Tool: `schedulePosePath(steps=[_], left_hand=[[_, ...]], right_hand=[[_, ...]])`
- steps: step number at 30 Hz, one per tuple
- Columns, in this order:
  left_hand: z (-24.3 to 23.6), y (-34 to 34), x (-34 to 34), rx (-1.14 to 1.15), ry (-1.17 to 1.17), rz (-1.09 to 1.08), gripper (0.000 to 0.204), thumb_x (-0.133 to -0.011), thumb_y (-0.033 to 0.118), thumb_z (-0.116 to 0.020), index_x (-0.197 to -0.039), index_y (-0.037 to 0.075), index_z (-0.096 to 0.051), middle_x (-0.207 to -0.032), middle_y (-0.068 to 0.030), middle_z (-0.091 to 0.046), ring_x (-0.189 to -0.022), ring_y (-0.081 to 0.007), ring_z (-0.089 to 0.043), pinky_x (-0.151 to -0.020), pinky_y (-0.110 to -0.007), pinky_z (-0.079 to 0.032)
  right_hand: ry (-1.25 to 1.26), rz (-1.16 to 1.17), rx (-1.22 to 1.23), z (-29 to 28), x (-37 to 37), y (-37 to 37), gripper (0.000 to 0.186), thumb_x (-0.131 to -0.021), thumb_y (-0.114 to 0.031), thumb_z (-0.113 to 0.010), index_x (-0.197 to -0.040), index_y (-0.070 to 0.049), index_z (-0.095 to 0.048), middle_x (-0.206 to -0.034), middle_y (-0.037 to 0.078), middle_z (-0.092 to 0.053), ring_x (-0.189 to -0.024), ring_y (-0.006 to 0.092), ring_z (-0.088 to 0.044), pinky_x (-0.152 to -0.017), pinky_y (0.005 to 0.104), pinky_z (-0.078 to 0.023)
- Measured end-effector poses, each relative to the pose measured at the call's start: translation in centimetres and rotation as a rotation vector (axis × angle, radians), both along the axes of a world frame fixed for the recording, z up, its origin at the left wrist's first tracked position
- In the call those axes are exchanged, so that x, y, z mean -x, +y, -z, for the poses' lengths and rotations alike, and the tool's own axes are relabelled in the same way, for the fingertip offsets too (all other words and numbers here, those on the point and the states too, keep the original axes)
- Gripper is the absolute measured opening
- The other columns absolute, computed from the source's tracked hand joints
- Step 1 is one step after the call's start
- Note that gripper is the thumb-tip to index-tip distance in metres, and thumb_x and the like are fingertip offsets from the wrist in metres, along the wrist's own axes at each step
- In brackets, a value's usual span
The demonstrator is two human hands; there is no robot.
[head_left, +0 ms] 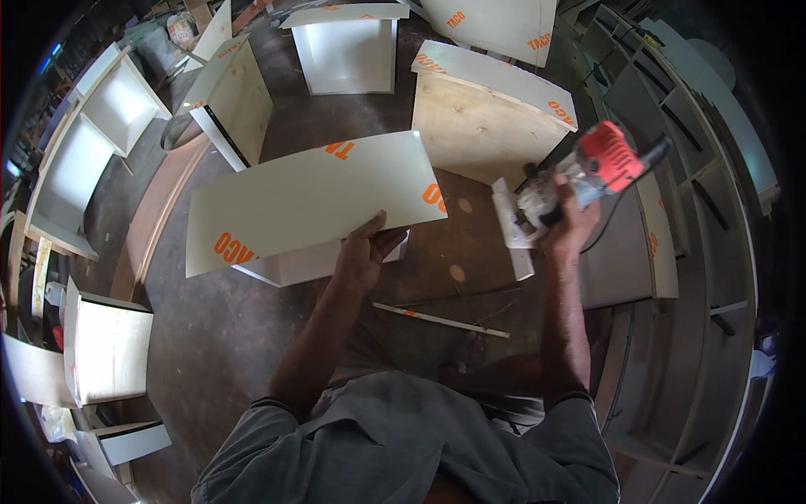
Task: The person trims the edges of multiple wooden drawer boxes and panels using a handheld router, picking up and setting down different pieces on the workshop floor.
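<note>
My left hand (361,256) grips the near edge of a pale laminated panel (311,197) with orange printing. The panel lies tilted over a white open box (277,269), which it mostly hides. My right hand (569,218) holds a red-and-silver handheld trimming power tool (609,155) with a dark cord, raised to the right of the panel. The tool has a pale plate (510,227) at its lower left, apart from the panel. A thin pale strip (441,323) lies on the floor in front of me.
Plywood boxes (478,118) stand behind and at back left. A white box (344,59) is at the top. White open units (117,109) and pale boxes (109,353) line the left. Long shelving frames (697,218) line the right. The floor (201,353) is dark and stained.
</note>
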State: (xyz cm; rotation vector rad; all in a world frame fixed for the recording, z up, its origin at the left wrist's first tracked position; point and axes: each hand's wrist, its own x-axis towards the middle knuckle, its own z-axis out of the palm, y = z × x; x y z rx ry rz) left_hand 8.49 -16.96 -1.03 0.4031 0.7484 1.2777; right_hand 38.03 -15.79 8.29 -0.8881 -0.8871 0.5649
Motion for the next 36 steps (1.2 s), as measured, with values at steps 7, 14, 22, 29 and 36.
schedulePosePath(steps=[7, 14, 22, 29, 36], left_hand=[[-4.6, -2.2, 2.5, 0.227, 0.190, 0.323, 0.047, -0.097, 0.040, -0.064, -0.116, -0.002, -0.058, -0.104, -0.0188, -0.069, -0.094, -0.0276, -0.072, -0.084, -0.040, -0.059], [-7.9, 5.8, 7.6, -0.529, 1.234, -0.217, 0.034, -0.098, 0.033, -0.065, -0.078, 0.005, -0.063, -0.067, -0.0034, -0.063, -0.060, -0.0135, -0.060, -0.062, -0.030, -0.048], [-1.4, 18.7, 6.0, -0.631, 1.896, -0.220, 0.056, -0.093, 0.060, -0.055, -0.097, 0.006, -0.072, -0.098, -0.0147, -0.073, -0.095, -0.0336, -0.068, -0.089, -0.044, -0.051], [-0.5, 18.5, 5.5, -0.527, 1.970, -0.052, 0.069, -0.094, 0.066, -0.047, -0.107, 0.004, -0.072, -0.111, -0.0170, -0.072, -0.110, -0.0305, -0.066, -0.100, -0.043, -0.046], [-1.5, 17.6, 5.4, -0.487, 1.958, 0.005, 0.070, -0.094, 0.066, -0.046, -0.107, 0.002, -0.072, -0.109, -0.0146, -0.072, -0.106, -0.0295, -0.067, -0.098, -0.042, -0.046]], right_hand=[[-0.239, -0.081, 0.055, 1.7, 5.7, -0.2, 0.046, -0.078, -0.017, -0.084, -0.111, 0.000, -0.057, -0.096, 0.004, -0.064, -0.085, 0.0123, -0.060, -0.078, 0.0289, -0.049], [-0.278, -0.138, 0.055, 2.6, 8.3, -0.1, 0.045, -0.079, -0.019, -0.081, -0.112, 0.001, -0.057, -0.097, 0.005, -0.064, -0.087, 0.0148, -0.059, -0.082, 0.0309, -0.047], [-0.390, -0.122, 0.048, 2.3, 10.2, -0.1, 0.044, -0.079, -0.017, -0.080, -0.112, 0.002, -0.058, -0.098, 0.007, -0.065, -0.086, 0.0158, -0.061, -0.082, 0.0313, -0.048], [-0.394, -0.102, 0.056, 3.1, 9.9, -0.3, 0.038, -0.077, -0.016, -0.079, -0.105, 0.004, -0.063, -0.093, 0.009, -0.068, -0.083, 0.0175, -0.063, -0.080, 0.0320, -0.050], [-0.327, -0.151, 0.088, 2.8, 9.9, -1.2, 0.045, -0.077, -0.010, -0.080, -0.113, 0.004, -0.058, -0.096, 0.009, -0.066, -0.085, 0.0166, -0.063, -0.082, 0.0317, -0.050]])
